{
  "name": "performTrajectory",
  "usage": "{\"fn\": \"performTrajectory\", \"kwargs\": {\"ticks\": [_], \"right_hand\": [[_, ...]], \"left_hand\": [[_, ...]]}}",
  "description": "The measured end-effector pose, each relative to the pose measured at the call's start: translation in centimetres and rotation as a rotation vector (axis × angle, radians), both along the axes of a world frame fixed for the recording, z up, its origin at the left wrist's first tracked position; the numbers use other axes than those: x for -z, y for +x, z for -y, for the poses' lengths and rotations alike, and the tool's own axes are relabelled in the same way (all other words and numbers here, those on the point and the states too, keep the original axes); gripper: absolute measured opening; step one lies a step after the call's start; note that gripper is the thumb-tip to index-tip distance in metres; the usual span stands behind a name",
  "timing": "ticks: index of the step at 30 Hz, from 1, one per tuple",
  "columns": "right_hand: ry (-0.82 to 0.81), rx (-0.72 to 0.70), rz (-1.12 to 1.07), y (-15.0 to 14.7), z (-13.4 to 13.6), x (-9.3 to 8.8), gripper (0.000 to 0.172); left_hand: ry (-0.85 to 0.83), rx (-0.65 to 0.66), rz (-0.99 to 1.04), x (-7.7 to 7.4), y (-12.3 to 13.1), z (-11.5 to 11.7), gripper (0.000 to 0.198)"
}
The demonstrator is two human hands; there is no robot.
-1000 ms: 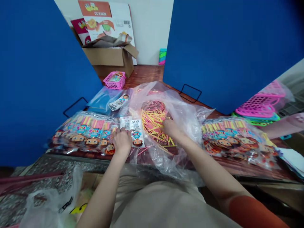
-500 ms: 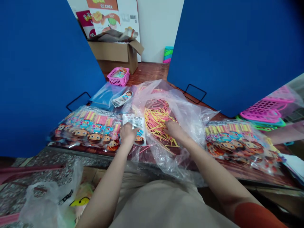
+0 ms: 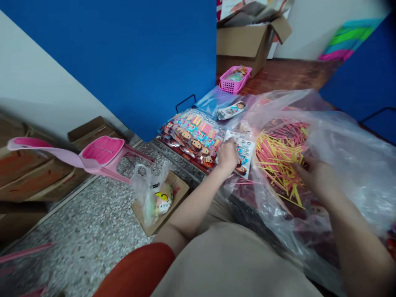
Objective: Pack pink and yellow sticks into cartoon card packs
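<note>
My left hand (image 3: 227,155) lies with curled fingers on the flat printed pouches (image 3: 245,153), closed at the near pouch's left edge. Beside them, thin pink and yellow sticks (image 3: 275,154) are heaped on a spread clear plastic bag (image 3: 346,136). At the heap's right side my right hand (image 3: 314,173) has its fingers bent together among the sticks; its fingertips are partly hidden. Filled stick packs (image 3: 193,136) with cartoon faces lie in overlapping rows left of my left hand. Another printed pouch (image 3: 231,110) rests on clear plastic behind.
A pink basket (image 3: 233,80) with packets stands behind, near an open cardboard box (image 3: 241,41). Blue panels (image 3: 148,53) rise at both sides. On the floor at left are a pink chair (image 3: 103,154) and a plastic bag (image 3: 154,194) on cardboard.
The view has swung left, bringing the chair and floor boxes in and leaving the right-hand packs mostly out. Both hands stay at the pouches and the stick heap.
</note>
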State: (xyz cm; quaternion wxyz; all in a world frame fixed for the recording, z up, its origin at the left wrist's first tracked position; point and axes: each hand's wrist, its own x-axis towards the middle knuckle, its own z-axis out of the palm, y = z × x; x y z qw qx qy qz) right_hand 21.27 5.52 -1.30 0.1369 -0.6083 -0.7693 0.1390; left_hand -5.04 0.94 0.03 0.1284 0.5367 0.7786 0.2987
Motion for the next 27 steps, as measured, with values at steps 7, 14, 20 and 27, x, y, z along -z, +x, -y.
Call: {"fn": "performTrajectory", "kwargs": {"ticks": [7,14,20,27], "right_hand": [[-0.046,0.009,-0.078,-0.8,0.9,-0.8,0.016],[-0.167,0.012,0.237,-1.2,1.4,-2.7,0.031],[-0.141,0.024,0.241,-2.8,2.0,-2.3,0.023],[-0.104,0.063,0.119,-1.9,1.7,-2.2,0.019]], "left_hand": [[0.329,-0.014,0.584,-0.8,-1.5,-0.7,0.013],[0.359,-0.066,1.068,-1.1,-1.0,-1.1,0.024],[0.257,0.091,1.031,-1.9,2.0,0.4,0.031],[0.189,0.171,0.715,-1.0,3.5,1.8,0.029]]}}
